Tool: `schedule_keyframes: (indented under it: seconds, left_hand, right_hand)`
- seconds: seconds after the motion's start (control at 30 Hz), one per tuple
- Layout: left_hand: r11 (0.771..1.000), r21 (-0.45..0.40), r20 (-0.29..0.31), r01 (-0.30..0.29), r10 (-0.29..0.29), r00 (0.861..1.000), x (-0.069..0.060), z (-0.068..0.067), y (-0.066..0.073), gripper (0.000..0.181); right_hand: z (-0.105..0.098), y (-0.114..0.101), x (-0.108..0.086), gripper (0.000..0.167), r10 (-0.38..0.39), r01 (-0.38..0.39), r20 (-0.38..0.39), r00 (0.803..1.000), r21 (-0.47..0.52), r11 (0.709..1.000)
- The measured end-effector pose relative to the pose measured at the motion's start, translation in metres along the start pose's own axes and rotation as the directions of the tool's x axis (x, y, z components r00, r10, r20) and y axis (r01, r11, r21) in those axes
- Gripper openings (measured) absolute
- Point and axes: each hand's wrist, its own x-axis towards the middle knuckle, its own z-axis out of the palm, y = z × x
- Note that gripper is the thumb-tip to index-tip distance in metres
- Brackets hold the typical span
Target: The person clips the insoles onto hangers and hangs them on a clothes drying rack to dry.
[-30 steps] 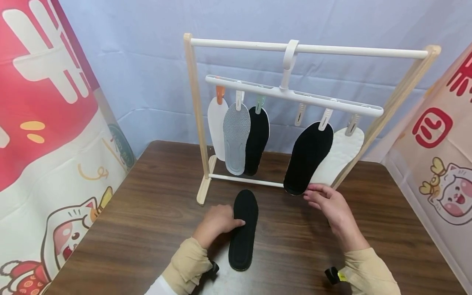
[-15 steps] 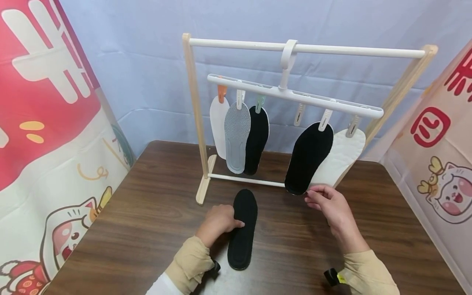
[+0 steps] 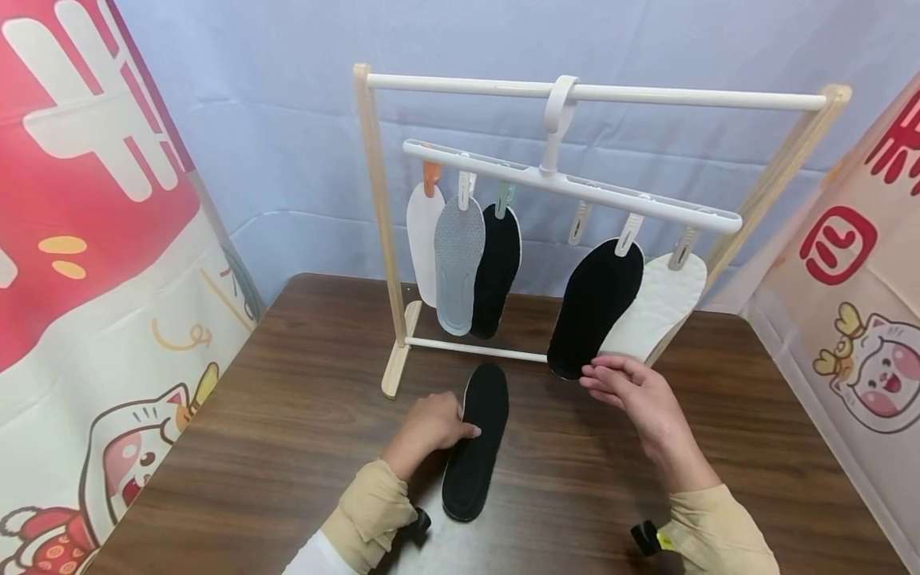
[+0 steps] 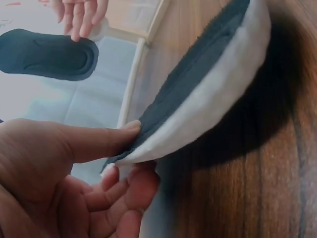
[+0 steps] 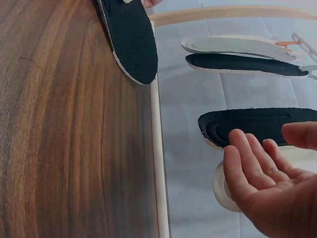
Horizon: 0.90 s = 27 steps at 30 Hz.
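Observation:
My left hand (image 3: pixel 431 427) pinches the left edge of a black insole (image 3: pixel 474 471) between thumb and fingers. In the left wrist view this insole (image 4: pixel 198 79) is raised at a tilt over the table, with a fluffy white underside. My right hand (image 3: pixel 643 403) is at the lower end of a hanging black insole (image 3: pixel 596 307). Its fingertips (image 5: pixel 237 139) touch or nearly touch that insole's edge, and the thumb stands apart. A white clip (image 3: pixel 628 235) holds this insole at the top. A white insole (image 3: pixel 672 291) hangs just right of it from a grey clip (image 3: pixel 683 247).
A white clip hanger (image 3: pixel 489 168) hangs from the top bar of a wooden rack (image 3: pixel 375 176). On its left side hang a white insole (image 3: pixel 424 263), a grey insole (image 3: pixel 458 271) and another black insole (image 3: pixel 497 271). One clip (image 3: pixel 579 222) holds nothing. Brown table (image 3: pixel 302 399) beneath.
My left hand has raised and tilted its insole slightly to the right at the far end. My right hand and the hanging black insole have shifted slightly left.

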Motion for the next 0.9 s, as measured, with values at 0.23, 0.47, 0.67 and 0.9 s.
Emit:
schedule_keyframes:
  seconds: [0.23,0.47,0.67,0.9]
  left_hand:
    - [0.997,-0.072,-0.025,-0.009,0.007,1.0,-0.001,-0.004,0.002,0.038]
    - [0.994,-0.068,-0.046,-0.088,0.085,0.995,-0.001,-0.005,0.002,0.037]
    - [0.986,-0.098,-0.082,-0.138,0.131,0.988,-0.003,-0.009,0.004,0.037]
    - [0.977,-0.132,-0.105,-0.168,0.155,0.982,-0.005,-0.014,0.006,0.038]
  right_hand:
    - [0.003,-0.004,0.0,0.054,-0.028,0.03,0.052,0.998,-0.038,0.999]
    - [0.005,-0.007,0.001,0.054,-0.049,0.053,0.074,0.996,-0.05,0.997]
    - [0.006,-0.012,0.003,0.055,-0.07,0.069,0.071,0.995,0.013,0.998]
    - [0.008,-0.024,0.007,0.057,-0.086,0.088,0.084,0.993,-0.021,0.996]
